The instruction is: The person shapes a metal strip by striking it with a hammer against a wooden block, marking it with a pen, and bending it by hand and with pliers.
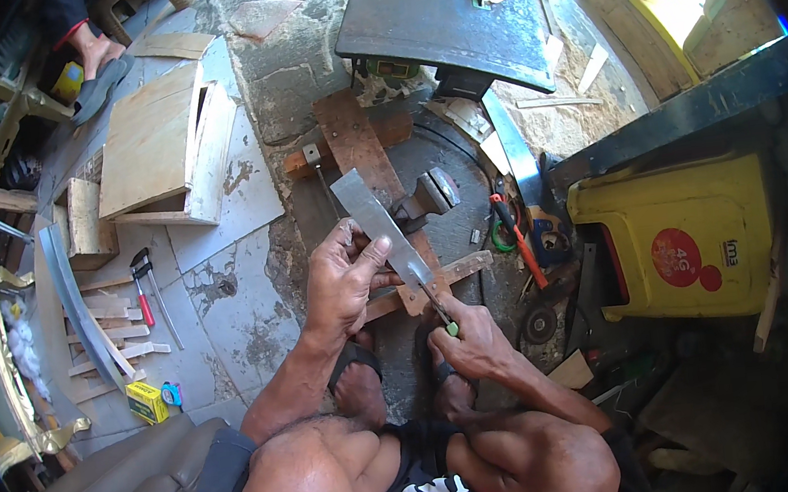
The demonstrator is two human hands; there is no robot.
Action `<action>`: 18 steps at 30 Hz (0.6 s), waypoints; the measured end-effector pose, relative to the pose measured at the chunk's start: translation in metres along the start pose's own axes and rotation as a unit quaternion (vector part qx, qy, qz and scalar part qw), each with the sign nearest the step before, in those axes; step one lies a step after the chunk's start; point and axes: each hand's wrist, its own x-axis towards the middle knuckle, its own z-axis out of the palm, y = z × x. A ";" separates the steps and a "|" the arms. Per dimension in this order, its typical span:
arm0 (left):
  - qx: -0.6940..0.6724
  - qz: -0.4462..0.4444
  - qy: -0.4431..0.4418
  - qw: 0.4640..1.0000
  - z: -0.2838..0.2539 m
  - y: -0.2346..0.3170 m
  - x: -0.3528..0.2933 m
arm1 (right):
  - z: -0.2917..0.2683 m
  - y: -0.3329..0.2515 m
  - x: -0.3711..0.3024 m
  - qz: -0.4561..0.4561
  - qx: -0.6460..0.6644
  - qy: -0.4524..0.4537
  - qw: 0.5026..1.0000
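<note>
My left hand is closed round a flat grey metal blade, the thumb lying across its face. The blade slants from far left to near right in front of my knees. At its near end my right hand grips a slim tool with a thin metal shaft and a green end. The shaft meets or overlaps the blade's near end; whether they touch, I cannot tell. Beneath both hands lies a wooden frame of crossed planks. A metal vise-like piece sits beside the blade.
A black-topped machine table stands ahead, a yellow plastic stool at right. Red-handled pliers and a round disc lie near my right hand. Left are a wooden box, wood offcuts and a yellow carton. Another person's foot shows far left.
</note>
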 end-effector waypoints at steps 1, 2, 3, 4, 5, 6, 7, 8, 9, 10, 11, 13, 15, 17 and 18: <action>0.007 0.004 0.002 1.000 0.000 0.000 0.000 | 0.000 -0.001 0.000 -0.007 0.009 0.006 1.000; 0.012 -0.002 0.001 1.000 0.002 0.000 -0.001 | 0.001 -0.002 -0.001 -0.014 0.018 0.012 1.000; 0.016 -0.008 0.000 1.000 0.004 0.000 -0.001 | 0.001 -0.003 -0.001 -0.021 0.026 0.017 0.999; 0.021 -0.016 0.000 1.000 0.004 0.000 -0.002 | 0.000 -0.005 -0.001 -0.002 0.038 0.002 0.999; 0.020 -0.015 0.000 1.000 0.004 0.000 -0.003 | -0.002 -0.008 -0.001 0.017 0.050 -0.013 0.999; 0.020 -0.014 0.000 1.000 0.005 0.000 -0.003 | -0.003 -0.010 -0.001 0.036 0.061 -0.028 0.997; 0.017 -0.013 -0.001 1.000 0.005 0.000 -0.003 | -0.003 -0.010 -0.001 0.038 0.064 -0.032 0.997; 0.020 -0.013 -0.001 1.000 0.005 0.000 -0.002 | -0.002 -0.010 -0.001 0.040 0.066 -0.037 0.996; 0.022 -0.013 0.000 1.000 0.004 0.000 -0.002 | -0.002 -0.010 -0.001 0.042 0.069 -0.041 0.996; 0.025 -0.013 0.000 1.000 0.004 0.000 -0.002 | -0.002 -0.010 -0.001 0.044 0.067 -0.041 0.996; 0.022 -0.014 0.000 1.000 0.004 -0.001 -0.003 | -0.001 -0.010 -0.001 0.045 0.066 -0.040 0.996; 0.017 -0.017 -0.001 1.000 0.004 -0.001 -0.003 | -0.002 -0.010 -0.001 0.045 0.054 -0.040 0.997; 0.014 -0.025 0.000 1.000 0.003 -0.002 -0.003 | -0.003 -0.010 -0.002 0.039 0.034 -0.039 0.998; 0.010 -0.024 0.007 1.000 0.004 0.001 -0.003 | -0.003 -0.012 -0.002 0.051 0.039 -0.040 0.997; 0.006 -0.019 0.014 1.000 0.006 0.003 -0.004 | -0.003 -0.014 -0.003 0.055 0.042 -0.040 0.997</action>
